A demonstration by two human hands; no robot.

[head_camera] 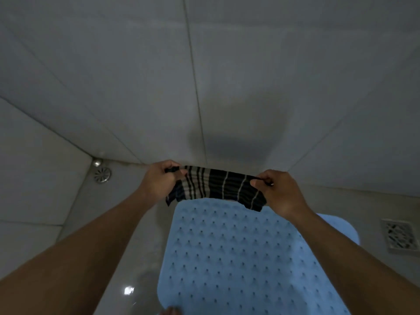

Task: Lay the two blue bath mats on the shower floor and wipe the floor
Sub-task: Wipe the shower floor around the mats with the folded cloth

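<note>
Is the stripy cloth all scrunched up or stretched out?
Stretched out. The left hand and right hand each pinch a top end, pulling the stripy cloth wide above the blue mat.

Round floor drain [102,175], square drain [399,234]

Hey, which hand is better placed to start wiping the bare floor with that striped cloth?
Probably the left hand: it grips the striped cloth beside bare floor near the round drain, while the right hand hangs over the blue mat.
</note>
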